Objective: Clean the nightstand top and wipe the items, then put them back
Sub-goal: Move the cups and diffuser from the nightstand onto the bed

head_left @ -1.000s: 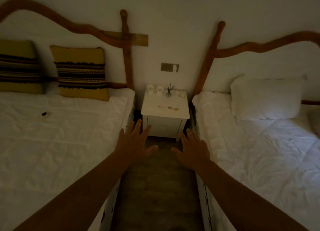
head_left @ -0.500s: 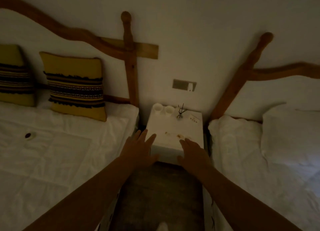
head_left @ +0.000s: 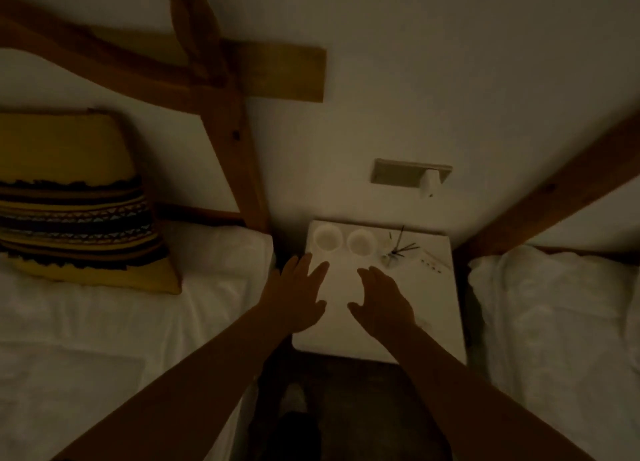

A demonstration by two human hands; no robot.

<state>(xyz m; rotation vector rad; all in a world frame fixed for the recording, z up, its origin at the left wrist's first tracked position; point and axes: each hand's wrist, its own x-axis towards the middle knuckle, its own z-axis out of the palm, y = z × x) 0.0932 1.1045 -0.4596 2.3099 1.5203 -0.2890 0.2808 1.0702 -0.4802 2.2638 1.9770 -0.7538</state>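
The room is dim and the view a little blurred. I am standing in the narrow aisle between two beds, looking down at a white nightstand point(head_left: 436, 322) that sits against the wall at twelve o'clock from me. The left bed point(head_left: 104, 322) presses close to the nightstand's nine o'clock edge and the right bed point(head_left: 554, 322) close to its three o'clock edge, so the only open way in is from the front, at six o'clock, over a strip of dark floor point(head_left: 363, 408). My left hand point(head_left: 294, 301) is spread open, palm down, over the nightstand's left front part, gripping nothing; I cannot tell whether it touches the surface. My right hand point(head_left: 384, 305) is open too, fingers slightly curled, over the middle, also empty. The bare stretch of top lies between and just beyond my fingers. Along the back edge I count two round white cups point(head_left: 327, 239) side by side at eleven o'clock, one small reed diffuser point(head_left: 393, 254) with several dark sticks just to their right at one o'clock, and a few tiny dark specks near the right rear corner, too small to identify. One yellow striped cushion point(head_left: 76, 204) leans on the left bed at ten o'clock. One wall plate point(head_left: 398, 173) sits above the nightstand, and wooden headboard posts point(head_left: 239, 156) rise on either side.
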